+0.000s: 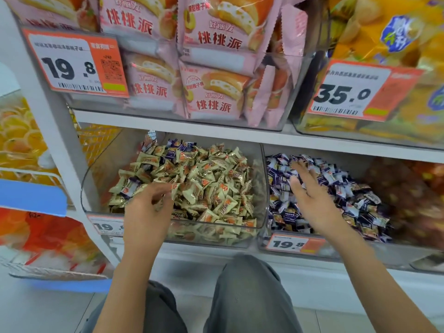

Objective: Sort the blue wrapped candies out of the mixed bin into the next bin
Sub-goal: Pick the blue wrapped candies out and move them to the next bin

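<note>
While a few blue candies [131, 187] lie among the cream ones in the mixed bin [260, 188], most already fill the next bin [336, 252] right of it, so we judge the sort well along. Our left hand [146, 212] curls its fingers over the mixed bin's front; whether it pinches anything we cannot tell. Our right hand [310, 195] hangs spread and released over the blue pile.

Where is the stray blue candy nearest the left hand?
Head view: the blue candy lies among cream candies at the mixed bin's left side, just above the left hand.
</note>
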Tool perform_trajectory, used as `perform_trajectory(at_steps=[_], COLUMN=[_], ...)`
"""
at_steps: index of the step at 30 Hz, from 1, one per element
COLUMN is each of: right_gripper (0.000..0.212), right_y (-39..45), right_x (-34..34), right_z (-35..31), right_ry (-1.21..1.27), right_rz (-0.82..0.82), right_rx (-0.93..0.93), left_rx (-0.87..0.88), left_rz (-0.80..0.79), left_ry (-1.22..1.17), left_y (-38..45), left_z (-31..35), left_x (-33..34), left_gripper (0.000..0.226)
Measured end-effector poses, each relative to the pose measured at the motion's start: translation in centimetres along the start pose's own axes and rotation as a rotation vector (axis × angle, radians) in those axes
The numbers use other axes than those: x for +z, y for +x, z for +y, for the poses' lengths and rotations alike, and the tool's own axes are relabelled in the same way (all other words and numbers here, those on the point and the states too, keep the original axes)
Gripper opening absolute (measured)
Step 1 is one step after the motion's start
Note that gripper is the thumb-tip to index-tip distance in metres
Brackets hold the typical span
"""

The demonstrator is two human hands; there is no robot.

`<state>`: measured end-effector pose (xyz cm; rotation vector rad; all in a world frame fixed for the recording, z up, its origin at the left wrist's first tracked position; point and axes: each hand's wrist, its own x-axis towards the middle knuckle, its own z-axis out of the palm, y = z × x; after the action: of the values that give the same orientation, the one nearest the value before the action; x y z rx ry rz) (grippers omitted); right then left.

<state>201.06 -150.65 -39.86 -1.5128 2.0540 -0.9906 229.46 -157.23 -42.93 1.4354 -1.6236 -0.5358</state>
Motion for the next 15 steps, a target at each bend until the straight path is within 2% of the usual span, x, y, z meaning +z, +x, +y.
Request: perform_trajectory(at_steps=[3, 5, 8, 15], right_gripper=[0.034, 0.027, 0.023, 0.038], right_y=[-1.2, -1.2, 0.9, 8.1], right_x=[2.1, 4.4, 9.2, 19.9], right_z=[-3.4, -5.9, -9.7, -16.0], right_ry=[0.009, -0.029, -0.099, -0.189], right_rz=[0.072, 0.031, -0.188, -0.600], right_rx=[-0.237, -0.392, -0.546, -0.631], left_rx=[-0.012, -0.038, -0.062, -0.118], left_rz=[0.062, 0.082, 0.106, 0.151], left_ry=[0.030, 0.035, 0.036, 0.095], left_y=[-0.3, -0.3, -0.3, -0.2], left_z=[-0.3, -0.6, -1.4, -3.1], left_x=[-1.1, -1.9, -3.0, -4.8], left_gripper=[0.017, 0.015, 0.014, 0.017])
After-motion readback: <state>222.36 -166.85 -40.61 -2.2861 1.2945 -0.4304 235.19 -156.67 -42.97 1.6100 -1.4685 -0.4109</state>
